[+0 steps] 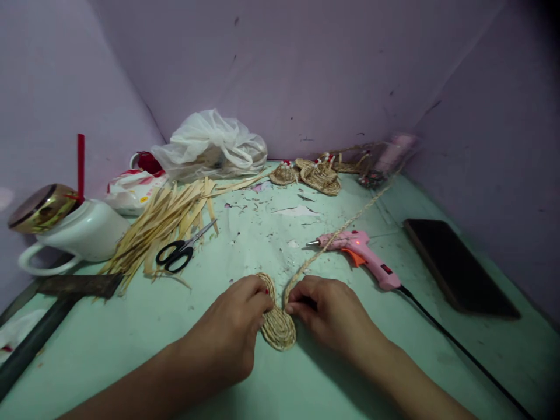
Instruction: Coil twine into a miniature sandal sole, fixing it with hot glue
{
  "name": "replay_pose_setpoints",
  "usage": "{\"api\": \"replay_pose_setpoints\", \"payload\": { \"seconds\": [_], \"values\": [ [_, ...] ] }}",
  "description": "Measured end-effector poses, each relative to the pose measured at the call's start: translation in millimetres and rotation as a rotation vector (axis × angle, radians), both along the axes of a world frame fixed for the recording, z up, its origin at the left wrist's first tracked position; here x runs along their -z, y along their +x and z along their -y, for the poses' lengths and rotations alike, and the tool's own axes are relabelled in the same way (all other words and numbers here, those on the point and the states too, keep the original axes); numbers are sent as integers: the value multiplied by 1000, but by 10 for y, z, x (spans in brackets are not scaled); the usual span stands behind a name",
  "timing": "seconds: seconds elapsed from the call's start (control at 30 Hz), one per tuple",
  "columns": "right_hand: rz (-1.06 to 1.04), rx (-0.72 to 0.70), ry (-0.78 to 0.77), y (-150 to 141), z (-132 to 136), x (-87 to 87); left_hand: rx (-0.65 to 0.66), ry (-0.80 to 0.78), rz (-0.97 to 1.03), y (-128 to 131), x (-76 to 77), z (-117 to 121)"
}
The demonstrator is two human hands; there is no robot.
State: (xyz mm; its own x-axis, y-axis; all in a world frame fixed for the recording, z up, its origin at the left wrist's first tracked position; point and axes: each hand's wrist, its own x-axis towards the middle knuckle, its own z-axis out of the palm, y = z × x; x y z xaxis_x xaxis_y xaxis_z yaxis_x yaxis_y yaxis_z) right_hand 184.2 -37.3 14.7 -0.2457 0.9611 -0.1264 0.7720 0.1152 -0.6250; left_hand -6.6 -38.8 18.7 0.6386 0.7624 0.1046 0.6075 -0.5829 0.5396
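Filling the lower view, the table (144, 338) backs the work, and pressing the piece flat against it should help the rows lie level. The straw (161, 219) is off to the left, well apart from the hands.

Of the 2 hands, the left (236, 318) has its thumb and fingers bent in, almost together, gripping the coil's left side at the narrow middle. The right (328, 306) has its thumb and forefinger drawn close in a pinch on the braid, just beside the coil's right side; its other fingers are curled. Both seem well placed: 1 steadies, 1 guides, and a pinch this near the join gives the best control.

The gun (371, 259) lies to the right with a red light lit, so its tip is best treated as hot. The braid crosses over it, so care against snagging would be wise. The scissors (179, 254) lie to the left, blades pointing away.

The coil (279, 337) rests between the hands, 2-lobed, its upper lobe partly covered. The braid (352, 220) runs from the back right to the right fingertips; laying it snug into the waist, untwisted, looks like the delicate part. Whether glue is on the edge, I cannot tell.
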Motion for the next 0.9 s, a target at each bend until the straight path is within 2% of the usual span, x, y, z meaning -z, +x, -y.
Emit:
{"api": "replay_pose_setpoints", "payload": {
  "seconds": [0.1,0.13,0.2,0.27,0.37,0.47,0.6,0.73,0.8,0.9],
  "values": [
    [-49,-25,-9,10,-13,8,-249,46,-260,21,-57,53],
    [-55,-22,-10,12,-16,12,-327,-10,-356,25,-81,57],
    [-64,-20,-3,9,-18,20,-401,-197,-439,34,-117,47],
    [-81,-15,8,0,-13,33,-419,-344,-369,44,-122,31],
    [-149,38,14,-16,-2,67,-456,-423,-168,59,-78,21],
    [-306,130,-17,-24,6,115,-494,-512,62,70,-24,13],
    [-612,216,-166,-58,4,145,-516,-607,247,85,18,-14],
    [-850,292,-275,-104,-8,106,-514,-521,228,85,61,2],
    [-818,302,-257,-95,-14,91,-462,-445,137,74,65,28],
    [-631,237,-188,-39,-24,107,-254,-329,-23,48,8,47]
  ]
}}
